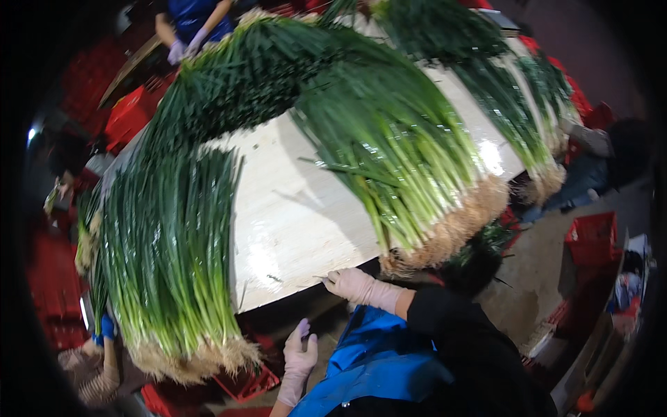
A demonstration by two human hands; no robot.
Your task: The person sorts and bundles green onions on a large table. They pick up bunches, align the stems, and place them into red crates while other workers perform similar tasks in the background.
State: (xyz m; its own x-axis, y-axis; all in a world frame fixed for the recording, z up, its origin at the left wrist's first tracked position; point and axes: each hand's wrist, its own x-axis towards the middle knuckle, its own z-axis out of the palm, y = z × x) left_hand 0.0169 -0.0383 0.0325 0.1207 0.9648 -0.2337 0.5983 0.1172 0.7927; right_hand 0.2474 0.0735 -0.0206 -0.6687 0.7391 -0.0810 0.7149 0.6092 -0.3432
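Observation:
My left hand, in a pale glove, hangs below the table's front edge, beside the left bundle of green onions, fingers slightly bent and apart. My right hand, also gloved, is at the edge of the pale tabletop with fingers curled; a thin scrap shows at the fingertips, too small to name. Just above and right of it lies a large bundle of green onions, roots toward me. My blue apron shows below.
More onions cover the back and right of the table. A co-worker's gloved hands are at the far side; others work at left and right. Red crates stand around the table.

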